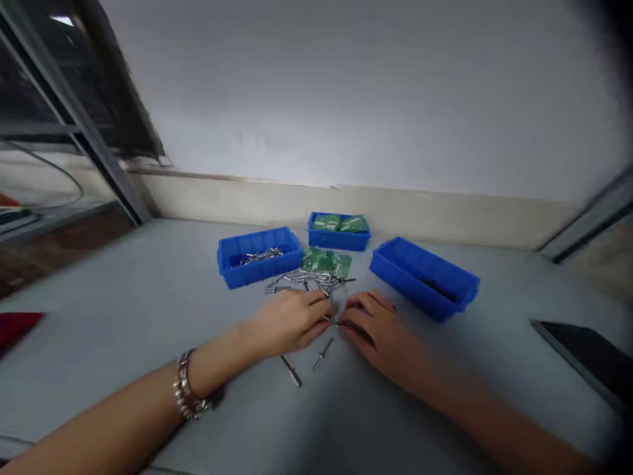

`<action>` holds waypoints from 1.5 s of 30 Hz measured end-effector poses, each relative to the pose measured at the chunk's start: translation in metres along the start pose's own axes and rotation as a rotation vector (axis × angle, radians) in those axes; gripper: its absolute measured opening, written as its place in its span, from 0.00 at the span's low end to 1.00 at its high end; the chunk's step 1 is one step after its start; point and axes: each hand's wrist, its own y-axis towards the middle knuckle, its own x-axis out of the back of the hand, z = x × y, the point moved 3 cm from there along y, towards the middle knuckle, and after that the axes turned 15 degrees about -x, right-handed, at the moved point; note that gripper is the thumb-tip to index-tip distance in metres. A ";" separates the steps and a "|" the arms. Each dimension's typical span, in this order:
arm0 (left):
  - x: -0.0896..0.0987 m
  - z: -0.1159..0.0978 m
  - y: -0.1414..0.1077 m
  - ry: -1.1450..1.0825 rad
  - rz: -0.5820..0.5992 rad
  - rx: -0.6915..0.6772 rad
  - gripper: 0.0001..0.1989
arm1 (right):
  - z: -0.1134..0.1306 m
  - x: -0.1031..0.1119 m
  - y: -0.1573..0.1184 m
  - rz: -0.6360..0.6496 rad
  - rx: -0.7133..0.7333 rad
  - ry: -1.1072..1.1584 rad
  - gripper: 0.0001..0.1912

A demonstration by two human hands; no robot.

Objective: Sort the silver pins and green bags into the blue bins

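My left hand is pinched on one end of a slim silver metal pin just above the table. The fingertips of my right hand close on the pin's other end, almost meeting the left ones. Below the hands lie a loose silver pin with a collar and a longer metal rod, partly under my left hand. Beyond the fingers spreads a pile of similar silver pins, its near edge covered by my left hand. Fine detail of the held piece is blurred.
A blue bin with silver pins stands at the back left. Green packets fill a small blue bin; another green packet lies before it. The right blue bin holds dark pieces. A dark flat object lies far right.
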 end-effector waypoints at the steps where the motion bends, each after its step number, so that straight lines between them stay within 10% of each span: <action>1: 0.000 0.000 0.000 -0.005 0.003 0.001 0.09 | 0.000 0.000 0.001 -0.008 0.007 0.000 0.07; 35: 0.000 0.001 0.000 0.015 0.021 0.034 0.09 | -0.037 0.019 0.019 -0.137 -0.194 -0.018 0.14; 45: 0.001 0.004 -0.001 0.070 0.059 0.158 0.10 | -0.049 0.020 0.009 0.070 -0.340 -0.343 0.09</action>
